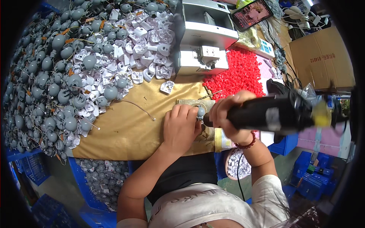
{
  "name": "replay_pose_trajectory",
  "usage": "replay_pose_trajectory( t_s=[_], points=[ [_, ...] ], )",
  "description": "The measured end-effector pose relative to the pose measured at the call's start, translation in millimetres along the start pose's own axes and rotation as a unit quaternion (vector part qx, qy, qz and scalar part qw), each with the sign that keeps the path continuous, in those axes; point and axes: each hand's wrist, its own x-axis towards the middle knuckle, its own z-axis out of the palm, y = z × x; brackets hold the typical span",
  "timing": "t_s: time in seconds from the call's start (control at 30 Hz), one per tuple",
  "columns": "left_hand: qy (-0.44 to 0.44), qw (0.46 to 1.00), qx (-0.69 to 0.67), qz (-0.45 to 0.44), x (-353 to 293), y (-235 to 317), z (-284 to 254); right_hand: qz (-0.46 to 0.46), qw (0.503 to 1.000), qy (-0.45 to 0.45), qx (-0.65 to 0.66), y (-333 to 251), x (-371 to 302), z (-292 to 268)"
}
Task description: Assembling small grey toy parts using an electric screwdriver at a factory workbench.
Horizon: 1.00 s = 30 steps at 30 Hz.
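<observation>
My left hand (179, 127) is closed on a small grey ball-shaped part (200, 111), pressing it down on a worn pad (209, 133) at the table's front edge. Its thumb and much of the part's lower side are hidden. My right hand (232, 116) wraps round a black electric screwdriver (262, 114), held nearly level with its nose pointing left. The nose sits at or very close to the grey part; whether they touch I cannot tell. A red bead bracelet rings my right wrist.
Grey ball parts with wires (45, 83) heap at left, beside white plastic pieces (148, 49). One white piece (167, 87) lies apart. A silver machine (203, 38) stands behind my hands, with small red parts (239, 72) to its right. A cardboard box (321, 59) is far right.
</observation>
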Motion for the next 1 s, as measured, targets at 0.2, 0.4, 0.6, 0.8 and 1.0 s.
replay_pose_trajectory(
  t_s=[0.2, 0.4, 0.6, 0.8, 1.0],
  points=[
    [-0.011, 1.0, -0.007, 0.0, 1.5, 1.3, -4.7, 0.178, 0.929, 0.32, -0.057, 7.4, 24.9, -37.1],
    [0.007, 0.998, -0.056, 0.041, -7.4, 1.4, -4.9, 0.12, 0.938, 0.25, -0.208, 33.6, -15.3, -47.5],
    [0.004, 0.997, -0.051, 0.049, -8.7, 4.3, -3.9, 0.103, 0.936, 0.013, -0.337, 25.4, -47.1, -10.2],
    [0.018, 0.995, -0.092, 0.043, -17.1, 2.6, -11.0, 0.116, 0.982, 0.119, -0.09, 16.0, -11.5, 8.7],
    [0.117, 0.985, -0.082, -0.098, -135.3, -42.6, -83.9, 0.247, 0.96, 0.131, -0.005, -2.8, -22.3, -52.3]
  ],
)
